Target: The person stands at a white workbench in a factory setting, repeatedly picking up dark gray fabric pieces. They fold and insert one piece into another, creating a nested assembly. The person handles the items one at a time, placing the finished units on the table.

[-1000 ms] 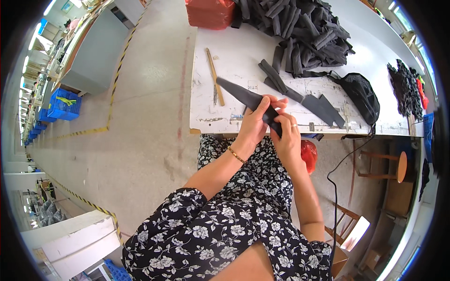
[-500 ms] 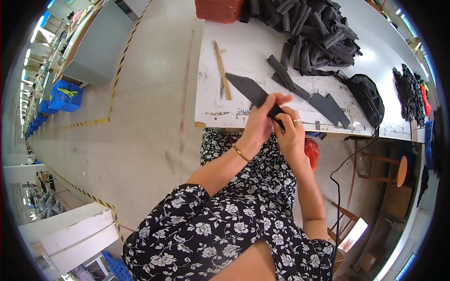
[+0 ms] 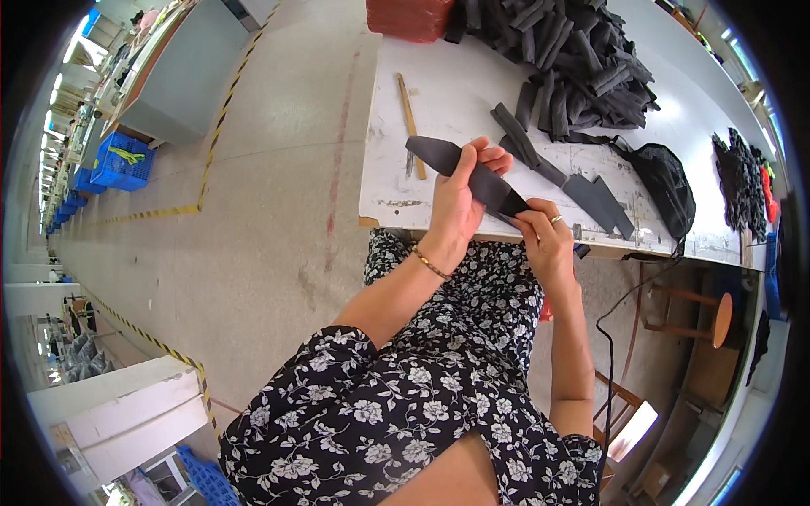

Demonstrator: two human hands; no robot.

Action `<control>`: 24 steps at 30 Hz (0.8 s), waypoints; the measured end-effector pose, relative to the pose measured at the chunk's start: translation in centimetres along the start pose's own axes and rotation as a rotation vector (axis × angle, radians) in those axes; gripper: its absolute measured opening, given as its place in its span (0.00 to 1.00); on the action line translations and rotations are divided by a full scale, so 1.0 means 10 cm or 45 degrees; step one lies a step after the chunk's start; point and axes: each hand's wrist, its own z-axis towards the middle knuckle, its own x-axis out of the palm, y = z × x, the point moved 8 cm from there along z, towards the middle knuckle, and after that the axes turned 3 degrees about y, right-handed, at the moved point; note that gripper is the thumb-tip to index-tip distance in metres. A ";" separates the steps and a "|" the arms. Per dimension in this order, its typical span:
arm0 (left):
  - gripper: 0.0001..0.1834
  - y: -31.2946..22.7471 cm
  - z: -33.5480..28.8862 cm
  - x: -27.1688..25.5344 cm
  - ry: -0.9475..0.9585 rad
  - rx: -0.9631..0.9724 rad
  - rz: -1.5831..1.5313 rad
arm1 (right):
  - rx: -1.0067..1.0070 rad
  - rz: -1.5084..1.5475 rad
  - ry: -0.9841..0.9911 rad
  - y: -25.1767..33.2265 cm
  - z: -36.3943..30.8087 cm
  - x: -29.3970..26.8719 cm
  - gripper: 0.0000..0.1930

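Note:
A long dark grey fabric strip [image 3: 488,187] with a tapered far end is held between my hands above the front edge of the white table [image 3: 396,190]. My left hand [image 3: 460,194] grips its middle, thumb on top and fingers curled underneath. My right hand [image 3: 547,240] pinches the strip's near end, where it looks folded or opened into a layer. Just beyond lie flat dark pieces [image 3: 595,202] and a rolled dark piece [image 3: 515,135]. A narrow wooden stick [image 3: 411,122] rests left of the strip.
A large heap of rolled dark pieces [image 3: 582,67] covers the back of the table beside a red package [image 3: 409,18]. At right are a black bag [image 3: 662,185] with a cord and another dark pile [image 3: 738,181]. A wooden stool [image 3: 721,320] stands below.
My right hand has moved right and slightly nearer, away from my left. The strip is now stretched out between them, with more of its surface showing. My left hand has turned palm-up around it.

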 end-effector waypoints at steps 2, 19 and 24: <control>0.18 0.06 0.00 0.07 0.032 0.020 -0.014 | -0.053 0.022 -0.055 0.07 0.07 -0.05 0.06; 0.16 0.28 -0.16 0.09 0.010 -0.101 -0.018 | -0.011 0.098 -0.027 0.03 0.14 0.08 0.05; 0.16 0.28 -0.14 0.07 0.030 -0.092 -0.017 | -0.014 0.094 -0.013 0.05 0.17 0.09 0.05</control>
